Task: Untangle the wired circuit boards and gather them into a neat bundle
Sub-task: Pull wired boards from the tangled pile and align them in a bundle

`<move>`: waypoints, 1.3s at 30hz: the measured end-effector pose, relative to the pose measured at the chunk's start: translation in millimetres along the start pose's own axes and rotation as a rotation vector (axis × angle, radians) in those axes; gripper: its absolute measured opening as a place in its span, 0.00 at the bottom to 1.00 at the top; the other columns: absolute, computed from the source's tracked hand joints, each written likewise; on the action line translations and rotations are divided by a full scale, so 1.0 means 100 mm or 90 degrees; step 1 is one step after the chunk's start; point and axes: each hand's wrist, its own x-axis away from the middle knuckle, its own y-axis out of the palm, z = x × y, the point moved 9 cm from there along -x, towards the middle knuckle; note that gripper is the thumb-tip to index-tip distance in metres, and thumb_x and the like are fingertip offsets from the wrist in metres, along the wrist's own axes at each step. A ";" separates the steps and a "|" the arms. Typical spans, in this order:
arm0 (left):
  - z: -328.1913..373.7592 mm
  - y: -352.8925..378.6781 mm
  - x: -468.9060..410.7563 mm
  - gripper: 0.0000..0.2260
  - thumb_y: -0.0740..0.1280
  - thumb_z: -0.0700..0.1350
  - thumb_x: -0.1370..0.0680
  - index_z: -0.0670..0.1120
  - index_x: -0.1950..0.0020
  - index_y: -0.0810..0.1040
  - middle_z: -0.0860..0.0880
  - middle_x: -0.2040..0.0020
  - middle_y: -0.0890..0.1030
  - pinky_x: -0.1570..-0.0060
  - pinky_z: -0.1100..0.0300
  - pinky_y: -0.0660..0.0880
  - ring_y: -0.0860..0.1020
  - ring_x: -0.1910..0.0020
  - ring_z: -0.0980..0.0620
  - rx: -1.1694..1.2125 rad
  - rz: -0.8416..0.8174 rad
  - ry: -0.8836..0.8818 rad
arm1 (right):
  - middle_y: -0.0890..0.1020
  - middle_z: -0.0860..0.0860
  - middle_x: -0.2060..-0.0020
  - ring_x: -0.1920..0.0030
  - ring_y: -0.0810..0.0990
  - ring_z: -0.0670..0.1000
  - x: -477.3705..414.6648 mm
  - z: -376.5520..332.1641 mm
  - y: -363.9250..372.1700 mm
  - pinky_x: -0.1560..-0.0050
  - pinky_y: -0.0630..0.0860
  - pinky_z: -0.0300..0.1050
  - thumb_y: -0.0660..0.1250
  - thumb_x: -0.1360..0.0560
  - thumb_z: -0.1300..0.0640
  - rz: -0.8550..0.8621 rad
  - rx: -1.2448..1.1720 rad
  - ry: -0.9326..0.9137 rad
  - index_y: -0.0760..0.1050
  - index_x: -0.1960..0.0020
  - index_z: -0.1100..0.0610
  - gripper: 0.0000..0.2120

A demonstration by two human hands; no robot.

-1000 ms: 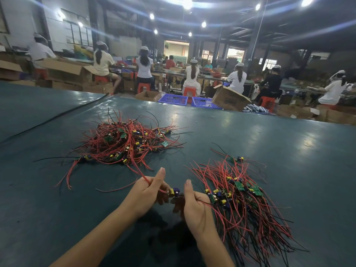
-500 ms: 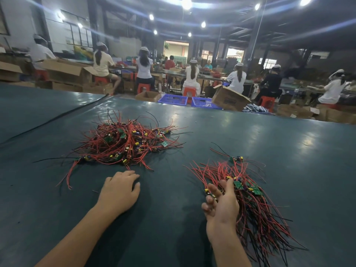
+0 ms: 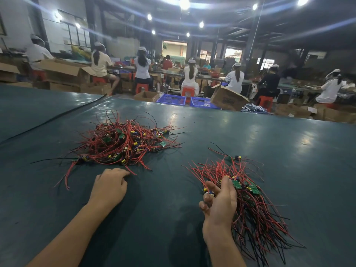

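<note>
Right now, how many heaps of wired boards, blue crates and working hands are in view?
Heaps of wired boards: 2 (tangled heap, neat bundle)
Blue crates: 2
Hands: 2 (left hand, right hand)
Total: 6
</note>
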 end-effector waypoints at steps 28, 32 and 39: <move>0.18 0.00 -0.12 0.12 0.63 0.38 0.21 0.43 0.41 0.81 0.46 0.42 0.80 0.41 0.58 0.69 0.74 0.42 0.46 0.100 0.000 0.122 | 0.80 0.52 0.61 0.77 0.69 0.44 0.04 0.05 0.08 0.79 0.65 0.38 0.64 0.21 0.48 -0.037 0.014 0.007 0.68 0.32 0.48 0.18; 0.13 0.01 -0.14 0.07 0.66 0.40 0.21 0.43 0.47 0.82 0.46 0.48 0.79 0.43 0.56 0.70 0.74 0.45 0.45 0.111 -0.007 0.110 | 0.80 0.52 0.61 0.76 0.69 0.44 0.06 0.06 0.08 0.78 0.65 0.38 0.64 0.21 0.47 -0.042 0.019 0.014 0.69 0.34 0.48 0.16; 0.35 -0.36 0.09 0.03 0.66 0.37 0.22 0.40 0.49 0.78 0.49 0.54 0.76 0.53 0.59 0.72 0.75 0.55 0.52 0.217 0.180 0.204 | 0.80 0.51 0.63 0.77 0.71 0.43 0.10 0.15 0.19 0.79 0.65 0.37 0.65 0.21 0.48 -0.110 0.055 0.059 0.74 0.46 0.50 0.07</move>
